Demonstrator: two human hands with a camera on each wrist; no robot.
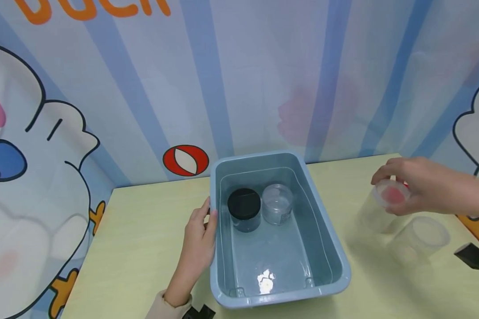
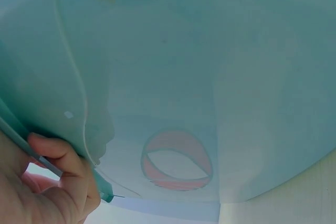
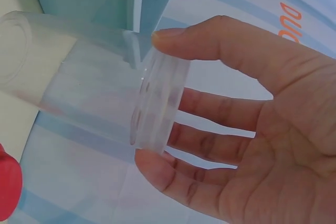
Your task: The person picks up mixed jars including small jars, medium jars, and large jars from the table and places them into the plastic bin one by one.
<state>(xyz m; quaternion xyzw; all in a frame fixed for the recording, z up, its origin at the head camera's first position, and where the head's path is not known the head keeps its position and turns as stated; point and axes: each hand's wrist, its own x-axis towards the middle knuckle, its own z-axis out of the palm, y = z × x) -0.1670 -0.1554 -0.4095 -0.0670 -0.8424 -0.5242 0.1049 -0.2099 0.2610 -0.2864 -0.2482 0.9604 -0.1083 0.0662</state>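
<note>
My left hand (image 1: pixel 198 243) grips the left rim of a blue plastic basin (image 1: pixel 319 248), with fingers and thumb curled over its edge in the left wrist view. Inside the basin stand a clear jar with a black lid (image 1: pixel 244 204) and a clear jar (image 1: pixel 277 206) beside it. To the right of the basin, my right hand (image 1: pixel 427 186) holds a clear plastic jar (image 3: pixel 94 72) by its clear lid (image 3: pixel 160 100), thumb on one side and fingers on the other. Another clear jar (image 1: pixel 419 241) stands on the table close by.
The pale yellow table (image 1: pixel 143 248) backs onto a printed cloth (image 1: pixel 259 79) with blue stripes and cartoon figures. A red object (image 3: pixel 8 187) shows at the edge of the right wrist view. A black item (image 1: pixel 471 256) lies at the far right.
</note>
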